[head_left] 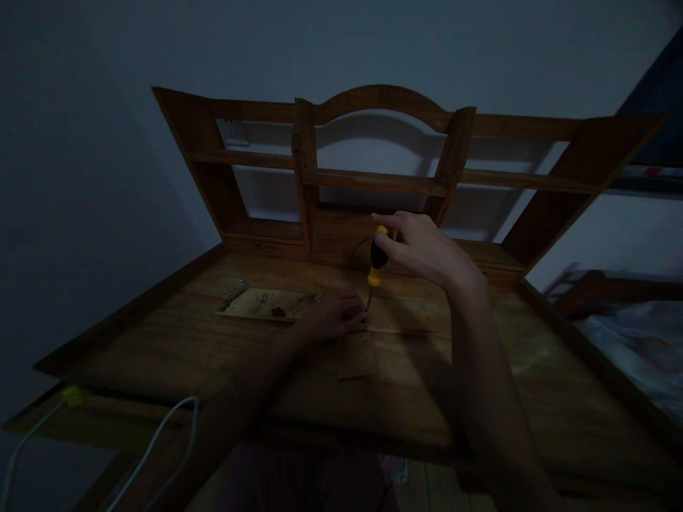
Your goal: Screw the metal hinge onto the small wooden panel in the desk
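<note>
My right hand (421,245) is closed round the top of a screwdriver (377,264) with a black and yellow handle, held upright. Its thin shaft points down to a long flat wooden strip (267,304) lying across the wooden desk (160,341). My left hand (334,314) rests on that strip right beside the screwdriver tip, fingers curled and pinched at the tip; what they hold is too small and dark to make out. A short wooden piece (356,355) lies under the strip, just in front of my left hand.
A wooden hutch (373,178) with shelves stands at the back of the desk against a pale wall. Small metal bits (235,288) lie near the strip's left end. A white cable (154,441) runs over the front left edge. A bed (634,348) is at the right.
</note>
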`<state>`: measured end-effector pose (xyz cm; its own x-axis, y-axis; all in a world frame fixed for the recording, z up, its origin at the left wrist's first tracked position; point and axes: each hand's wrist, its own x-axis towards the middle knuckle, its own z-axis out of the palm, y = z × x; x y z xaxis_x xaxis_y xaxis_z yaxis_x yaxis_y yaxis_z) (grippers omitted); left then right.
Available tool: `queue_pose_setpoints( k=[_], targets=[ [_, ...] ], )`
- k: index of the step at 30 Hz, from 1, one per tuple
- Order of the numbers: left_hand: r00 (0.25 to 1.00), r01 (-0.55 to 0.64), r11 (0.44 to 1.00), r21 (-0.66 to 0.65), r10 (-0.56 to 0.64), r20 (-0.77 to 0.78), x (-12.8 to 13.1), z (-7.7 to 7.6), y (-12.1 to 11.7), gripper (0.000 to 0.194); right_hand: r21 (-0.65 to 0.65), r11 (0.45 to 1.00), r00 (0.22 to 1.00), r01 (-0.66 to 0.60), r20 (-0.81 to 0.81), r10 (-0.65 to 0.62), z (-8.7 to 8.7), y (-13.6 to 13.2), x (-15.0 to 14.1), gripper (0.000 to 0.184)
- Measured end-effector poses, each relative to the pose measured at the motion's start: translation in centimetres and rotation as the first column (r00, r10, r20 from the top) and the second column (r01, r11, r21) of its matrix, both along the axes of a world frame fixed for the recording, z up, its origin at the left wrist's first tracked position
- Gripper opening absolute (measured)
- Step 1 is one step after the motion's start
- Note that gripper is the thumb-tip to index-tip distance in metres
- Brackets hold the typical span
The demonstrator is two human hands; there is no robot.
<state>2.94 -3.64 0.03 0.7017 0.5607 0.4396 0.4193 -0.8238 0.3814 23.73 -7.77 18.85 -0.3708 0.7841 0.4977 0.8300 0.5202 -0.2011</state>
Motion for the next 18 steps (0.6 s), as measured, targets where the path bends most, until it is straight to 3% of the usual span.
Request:
queue_pose_setpoints(
  k=[5, 11, 18],
  targets=[
    [1.000, -0.018, 1.000, -0.003, 0.018, -0.007, -0.04, 0.11, -0.13, 0.028, -0.015, 0.999, 0.999, -0.037, -0.013, 0.037, 0.33, -0.36, -0.06, 0.048],
    [1.000, -0.009, 1.000, -0.008, 0.009, -0.007, 0.00, 0.61, -0.39, 0.031, 0.007, 0.997, 0.997, -0.077, -0.013, 0.077, 0.27, -0.19, 0.28, 0.037],
    [1.000, -0.014, 1.000, 0.008, 0.014, 0.014, 0.00, 0.30, -0.23, 0.029, -0.003, 1.000, 0.999, 0.019, 0.042, -0.019, 0.23, -0.02, 0.37, 0.040]
  ],
)
